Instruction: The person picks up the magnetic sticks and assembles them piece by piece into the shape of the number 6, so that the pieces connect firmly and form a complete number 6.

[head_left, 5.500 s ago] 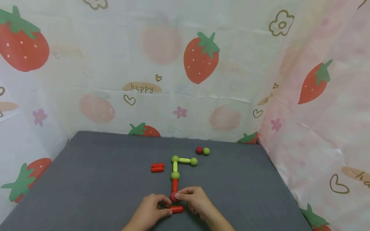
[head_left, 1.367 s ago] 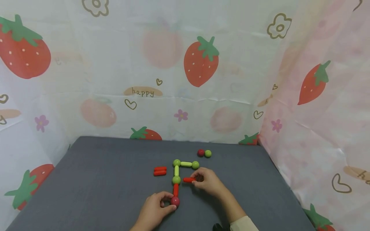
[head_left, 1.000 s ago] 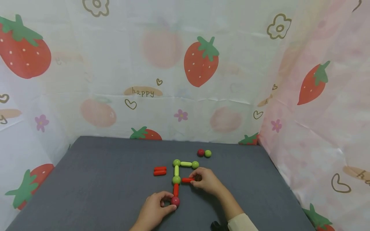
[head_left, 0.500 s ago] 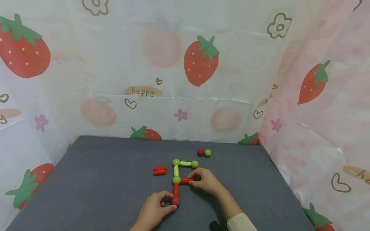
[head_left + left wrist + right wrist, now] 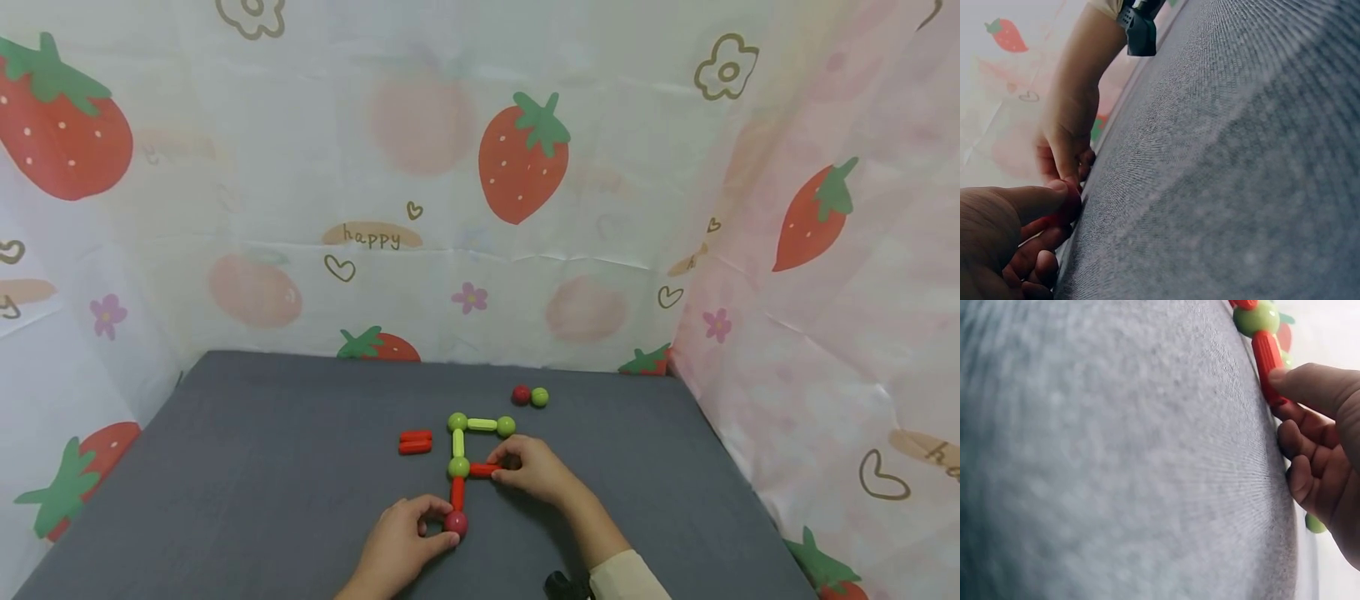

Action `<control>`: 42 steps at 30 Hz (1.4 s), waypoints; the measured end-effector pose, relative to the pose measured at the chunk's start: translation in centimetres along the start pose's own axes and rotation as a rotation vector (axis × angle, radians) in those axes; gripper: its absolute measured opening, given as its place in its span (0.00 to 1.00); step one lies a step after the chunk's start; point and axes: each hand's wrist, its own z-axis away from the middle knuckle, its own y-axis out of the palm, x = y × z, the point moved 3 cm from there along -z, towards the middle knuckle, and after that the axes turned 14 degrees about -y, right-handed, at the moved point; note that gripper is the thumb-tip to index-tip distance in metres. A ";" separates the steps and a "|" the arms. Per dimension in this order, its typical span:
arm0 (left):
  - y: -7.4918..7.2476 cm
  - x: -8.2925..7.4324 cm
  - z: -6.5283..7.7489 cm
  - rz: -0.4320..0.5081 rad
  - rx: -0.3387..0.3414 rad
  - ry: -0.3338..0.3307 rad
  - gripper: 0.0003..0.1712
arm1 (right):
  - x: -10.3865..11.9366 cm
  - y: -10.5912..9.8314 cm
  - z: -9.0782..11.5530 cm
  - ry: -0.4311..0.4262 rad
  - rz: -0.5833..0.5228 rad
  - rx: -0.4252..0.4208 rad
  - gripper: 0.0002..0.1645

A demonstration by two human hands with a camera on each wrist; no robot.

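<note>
My left hand [image 5: 401, 537] pinches a red ball [image 5: 456, 523] between thumb and fingers at the near end of a stick-and-ball figure on the table. From that ball a red rod [image 5: 457, 494] runs up to a green ball [image 5: 458, 467], and a yellow-green rod [image 5: 458, 443] goes on to a farther green ball [image 5: 457, 422]. A second yellow-green rod [image 5: 482, 425] links this to a green ball on the right [image 5: 506, 427]. My right hand [image 5: 536, 473] pinches another red rod [image 5: 1266, 359], its left end against the middle green ball [image 5: 1257, 317].
Two loose red rods [image 5: 415, 442] lie side by side left of the figure. Behind it on the right sit a loose red ball [image 5: 521, 395] and a loose green ball [image 5: 540, 397]. A printed cloth [image 5: 465, 167] hangs behind the grey table [image 5: 285, 467].
The red rod that lay near the front is now in my right hand, moved left until its end meets the middle green ball. My left hand has come onto the near red ball.
</note>
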 end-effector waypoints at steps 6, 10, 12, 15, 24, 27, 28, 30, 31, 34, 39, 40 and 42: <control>0.0 0.0 0.0 -0.001 0.003 0.009 0.20 | 0.3 -0.3 -0.2 0.019 0.005 0.043 0.08; 0.1 0.1 -0.1 -0.010 0.004 0.006 0.20 | 0.5 -0.4 -0.4 0.019 0.005 0.080 0.08; 0.1 0.2 -0.2 -0.015 0.002 0.012 0.20 | 0.5 -0.5 -0.5 0.016 0.012 0.104 0.08; 0.2 0.2 -0.2 -0.017 -0.001 0.024 0.20 | 0.7 -0.9 -0.8 0.000 0.034 0.145 0.09; 0.1 0.2 0.0 -0.012 -0.001 0.026 0.20 | 3.0 -2.8 -3.4 -0.085 0.138 0.219 0.07; 0.0 0.2 0.0 -0.010 0.005 0.029 0.20 | 3.8 -3.3 -4.8 -0.106 0.149 0.226 0.09; 0.0 0.2 0.0 -0.010 0.008 0.031 0.20 | 4.0 -3.3 -5.3 -0.113 0.147 0.226 0.09; 0.0 0.2 0.1 -0.006 0.013 0.035 0.20 | 4.4 -3.2 -6.3 -0.115 0.133 0.226 0.10; 0.0 0.2 0.1 -0.003 0.014 0.038 0.20 | 4.6 -3.1 -6.8 -0.124 0.127 0.225 0.10; -0.1 0.3 0.1 0.005 0.017 0.040 0.20 | 4.9 -2.6 -8.2 -0.128 0.109 0.223 0.10; -0.1 0.5 0.1 0.005 0.010 0.055 0.20 | 5.0 -1.4 -10.2 -0.124 0.067 0.215 0.13; -0.1 0.5 0.1 0.004 0.010 0.058 0.20 | 4.9 -1.2 -10.6 -0.125 0.059 0.214 0.14; -0.2 0.4 0.1 0.004 0.013 0.061 0.20 | 4.9 -0.7 -11.2 -0.130 0.049 0.215 0.15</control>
